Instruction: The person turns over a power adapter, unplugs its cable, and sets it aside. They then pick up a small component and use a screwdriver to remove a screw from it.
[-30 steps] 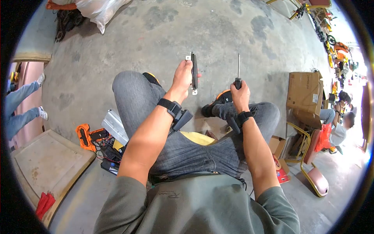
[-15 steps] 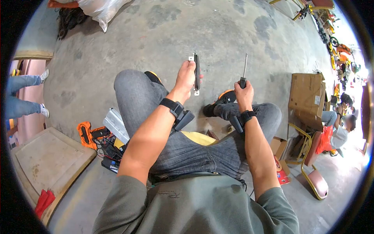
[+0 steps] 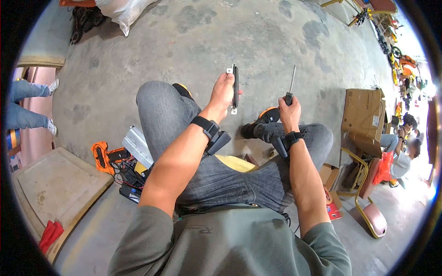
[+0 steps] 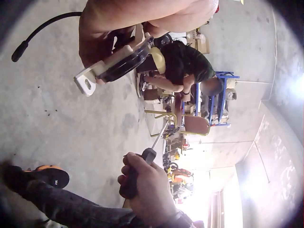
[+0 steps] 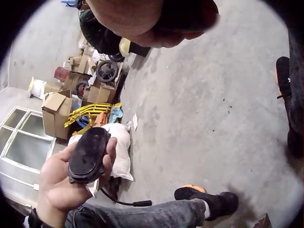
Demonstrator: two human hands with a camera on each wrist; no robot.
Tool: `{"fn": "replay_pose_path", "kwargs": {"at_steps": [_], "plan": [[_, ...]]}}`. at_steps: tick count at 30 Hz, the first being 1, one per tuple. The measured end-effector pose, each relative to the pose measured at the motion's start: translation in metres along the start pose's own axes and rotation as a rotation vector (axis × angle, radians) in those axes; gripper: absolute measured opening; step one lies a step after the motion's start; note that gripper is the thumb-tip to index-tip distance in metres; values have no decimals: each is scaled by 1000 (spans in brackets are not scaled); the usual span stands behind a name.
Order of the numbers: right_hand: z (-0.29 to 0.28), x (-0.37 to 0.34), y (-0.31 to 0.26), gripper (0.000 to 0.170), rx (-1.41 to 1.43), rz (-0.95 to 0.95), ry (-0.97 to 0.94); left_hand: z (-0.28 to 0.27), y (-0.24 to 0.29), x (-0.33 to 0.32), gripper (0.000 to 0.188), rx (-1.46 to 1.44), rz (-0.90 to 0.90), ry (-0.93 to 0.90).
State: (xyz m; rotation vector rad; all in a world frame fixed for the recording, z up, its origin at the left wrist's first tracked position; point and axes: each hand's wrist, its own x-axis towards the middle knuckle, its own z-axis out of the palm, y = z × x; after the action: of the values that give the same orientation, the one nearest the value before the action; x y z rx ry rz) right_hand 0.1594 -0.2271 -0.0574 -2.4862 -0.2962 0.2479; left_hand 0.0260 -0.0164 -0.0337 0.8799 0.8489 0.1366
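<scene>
My left hand point(image 3: 222, 95) grips a flat, oval black device point(image 5: 89, 156) on edge, fingers wrapped behind it and thumb near its upper end. Pale metal tabs with holes stick out at its ends, one plainly seen as a bracket tab point(image 4: 86, 83) in the left wrist view. A short black cable point(image 4: 45, 27) with a plug hangs off it. To the right, my right hand point(image 3: 290, 114) holds a screwdriver point(image 3: 288, 98) by its black handle, shaft pointing away from me. The screwdriver and the device are well apart.
Bare concrete floor point(image 3: 258, 41) lies ahead of my crossed legs. By my left knee sit an orange tool point(image 3: 101, 158) and a silver finned box point(image 3: 137, 146). A cardboard box point(image 3: 363, 115) and a chair point(image 3: 374, 220) stand at right; other people are around.
My right hand has moved slightly right, and the screwdriver's shaft now leans more to the right. The left hand keeps its grip on the black device, with only a small shift in view.
</scene>
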Motion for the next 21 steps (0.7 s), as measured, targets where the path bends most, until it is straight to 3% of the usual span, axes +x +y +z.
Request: {"fn": "replay_pose_path", "kwargs": {"at_steps": [9,21], "plan": [[-3,-2,-2,31,38,61,-46,0,-1,1,29,4,13,-10],[7,-7,6,31,-39,6,-65,-3,-3,3,29,25,-4,-4]]}}
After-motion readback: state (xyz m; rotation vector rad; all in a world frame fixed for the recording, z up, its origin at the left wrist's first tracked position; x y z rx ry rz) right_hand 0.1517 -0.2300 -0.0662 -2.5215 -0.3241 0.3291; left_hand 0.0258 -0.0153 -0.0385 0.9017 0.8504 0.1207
